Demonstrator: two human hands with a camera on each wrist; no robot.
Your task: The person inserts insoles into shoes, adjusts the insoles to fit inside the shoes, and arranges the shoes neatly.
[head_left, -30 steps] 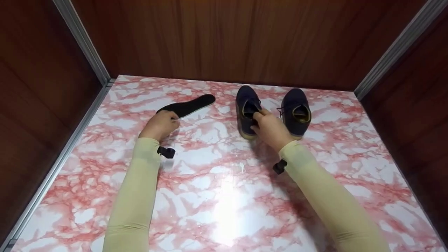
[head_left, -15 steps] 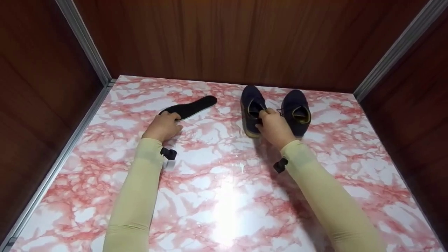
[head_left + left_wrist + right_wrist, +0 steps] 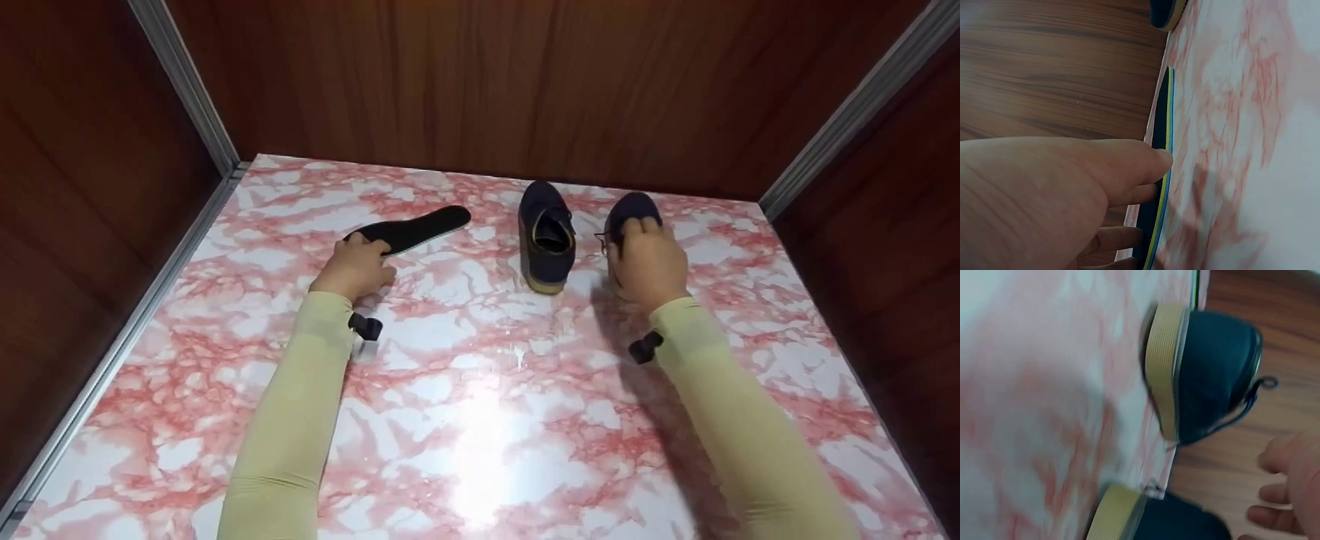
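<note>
A black insole (image 3: pixel 424 229) with yellow and blue layers along its edge lies flat on the table. My left hand (image 3: pixel 354 267) is at its near-left end, fingertips resting on its top; in the left wrist view the thumb (image 3: pixel 1151 160) overlaps the edge. Two dark blue lace-up shoes with tan soles stand side by side, toes toward the back wall. Nothing touches the left shoe (image 3: pixel 547 240). Above the right shoe (image 3: pixel 634 206) hovers my right hand (image 3: pixel 651 262), hiding its opening and heel. In the right wrist view its loosely bent fingers (image 3: pixel 1278 458) hold nothing.
The table (image 3: pixel 450 360) has a red and white marbled top with a bright reflection in the middle. A dark wood panel (image 3: pixel 480 90) stands behind it, with side panels meeting it at metal corner posts (image 3: pixel 187 90).
My right hand has let go of the left shoe, which shifted slightly right, and moved right over the other shoe. My left hand has loosened on the insole, which slid slightly right.
</note>
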